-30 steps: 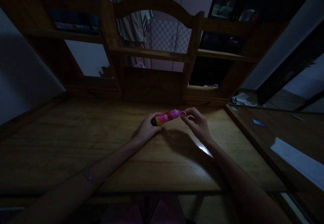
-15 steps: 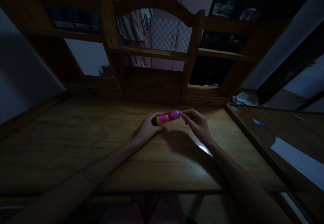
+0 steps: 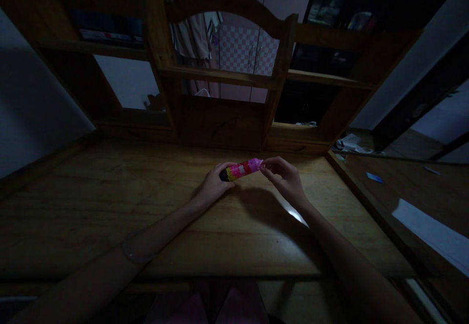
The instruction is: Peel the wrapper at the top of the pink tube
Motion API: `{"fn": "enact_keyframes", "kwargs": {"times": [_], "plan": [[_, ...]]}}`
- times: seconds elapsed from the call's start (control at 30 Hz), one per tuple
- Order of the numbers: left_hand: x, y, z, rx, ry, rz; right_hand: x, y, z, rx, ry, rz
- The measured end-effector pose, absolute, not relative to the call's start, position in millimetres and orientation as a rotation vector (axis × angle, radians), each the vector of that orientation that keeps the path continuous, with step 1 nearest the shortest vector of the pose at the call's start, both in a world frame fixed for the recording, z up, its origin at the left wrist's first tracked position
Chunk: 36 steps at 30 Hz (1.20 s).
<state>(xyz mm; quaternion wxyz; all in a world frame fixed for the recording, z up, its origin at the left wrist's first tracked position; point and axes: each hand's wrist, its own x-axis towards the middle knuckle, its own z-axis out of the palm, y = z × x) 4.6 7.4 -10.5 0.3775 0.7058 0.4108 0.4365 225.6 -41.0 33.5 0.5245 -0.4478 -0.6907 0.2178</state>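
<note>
Left hand [image 3: 213, 183] closes round the dark end of a pink tube [image 3: 245, 168], held over the middle of the table [image 3: 154, 182], tip pointing right. Right hand [image 3: 286, 180] pinches that narrow tip, thumb and finger together. White paper [image 3: 432, 228] lies far off to the right.

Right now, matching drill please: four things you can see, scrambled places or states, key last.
1. Shiny pink, red and yellow tube with a black end
2. Bare left hand
3. Bare right hand
4. Long white paper-like sheet

A. At the tube's pink tip, thumb and finger close together
B. On the brown wooden surface at far right
C. Curled around the tube's black end
D. Slanted, between both hands

Pairs: 1-D; 2-C; 3-A; 4-B
</note>
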Motion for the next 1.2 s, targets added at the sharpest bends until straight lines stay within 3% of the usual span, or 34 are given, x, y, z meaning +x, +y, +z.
{"fn": "enact_keyframes", "kwargs": {"times": [1.2], "plan": [[7.1,8.2,-8.5,1.607,0.941,1.009,230.9,-41.4,39.7,-1.013,-1.648,0.628]]}}
